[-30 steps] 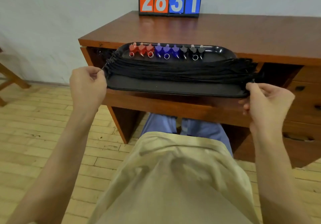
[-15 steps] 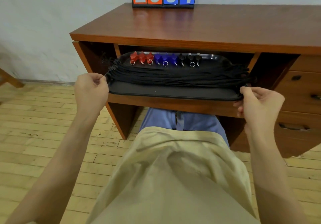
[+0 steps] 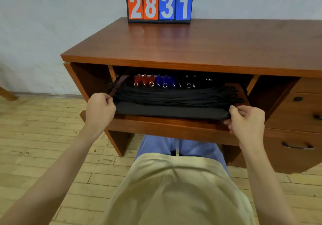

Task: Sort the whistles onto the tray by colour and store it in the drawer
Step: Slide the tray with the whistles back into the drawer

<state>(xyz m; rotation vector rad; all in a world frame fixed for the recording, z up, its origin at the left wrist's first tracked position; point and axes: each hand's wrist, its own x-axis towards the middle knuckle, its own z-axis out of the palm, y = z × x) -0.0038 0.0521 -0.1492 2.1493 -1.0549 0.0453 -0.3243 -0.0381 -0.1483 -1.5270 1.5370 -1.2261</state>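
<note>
Both hands pinch the ends of the black tray [image 3: 171, 111], which sits in the open drawer [image 3: 167, 126] under the desk top [image 3: 191, 48].

The tray's long axis runs left to right, across the drawer. The left hand [image 3: 100, 110] has its fingers closed on the tray's left end; the right hand [image 3: 247, 118] has its fingers closed on the right end. Red whistles [image 3: 143, 80], blue whistles [image 3: 164, 80] and black whistles [image 3: 188, 81] line the far rim, rings toward the person, with black lanyards [image 3: 174, 94] bundled lengthwise between whistles and fingers.
</note>
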